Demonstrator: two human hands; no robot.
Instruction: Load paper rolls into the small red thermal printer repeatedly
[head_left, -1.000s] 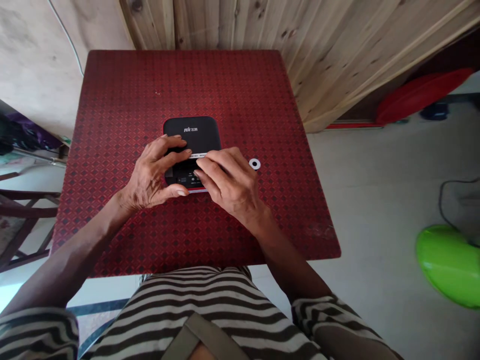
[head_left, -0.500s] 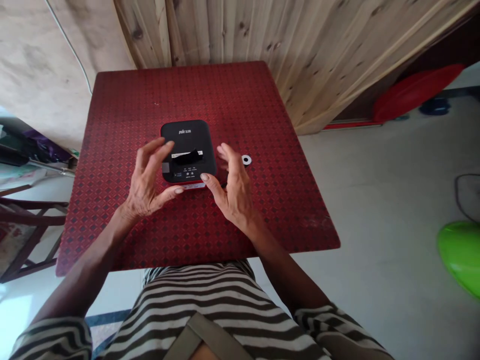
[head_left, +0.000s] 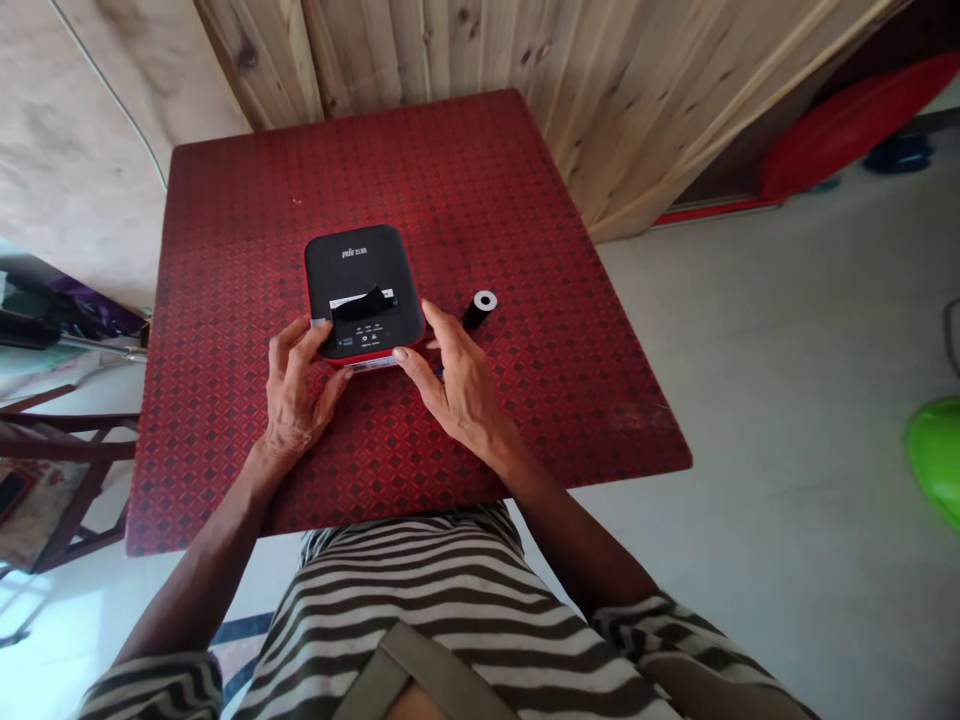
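Note:
A flat black device (head_left: 354, 280) with rounded corners and a red rim lies on the table. Printed symbols, a white label strip and a loose-looking black strip (head_left: 360, 305) show on its top; a grey patch is at its near left corner. My left hand (head_left: 296, 385) has its fingertips on that corner and its thumb at the front edge. At the near right corner, my right hand (head_left: 461, 385) sets its thumb on the front edge and its fingers along the right side. Beyond the right fingers lies a black roll (head_left: 478, 308) with a white ring-shaped end.
The table (head_left: 570, 400) has a red patterned top and stands against a wooden plank wall (head_left: 450, 60). A dark wooden chair (head_left: 67, 490) is at the left. On the right floor are a green rounded object (head_left: 937, 455) and, farther back, a red round object (head_left: 847, 135).
Both hands have come in against the device's near corners; the left fingers, raised before, have come down onto its edge. The view has shifted slightly, and the black roll shows more fully.

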